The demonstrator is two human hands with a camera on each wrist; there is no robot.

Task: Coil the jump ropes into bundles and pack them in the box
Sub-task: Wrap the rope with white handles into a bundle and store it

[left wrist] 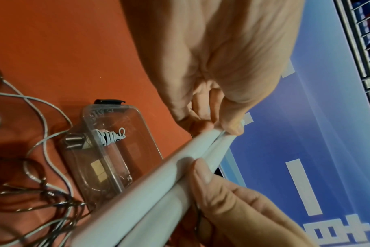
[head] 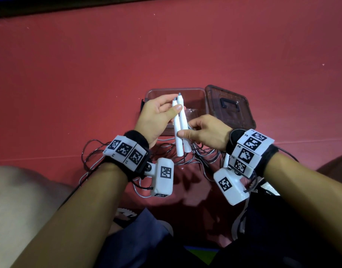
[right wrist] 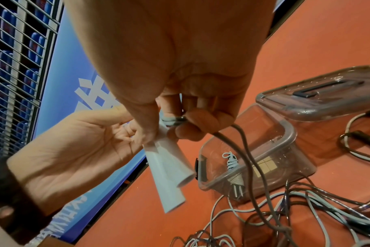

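The two long white plastic jump-rope handles (head: 179, 127) lie side by side, pointing near to far, held above the clear plastic box (head: 197, 93). The left hand (head: 158, 120) pinches them; the right hand (head: 205, 133) grips them and grey cord. Inside the box lies one coiled grey rope bundle (right wrist: 231, 163).

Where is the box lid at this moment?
In the head view the lid lies flat on the red floor, touching the right side of the open box, just beyond the right hand.
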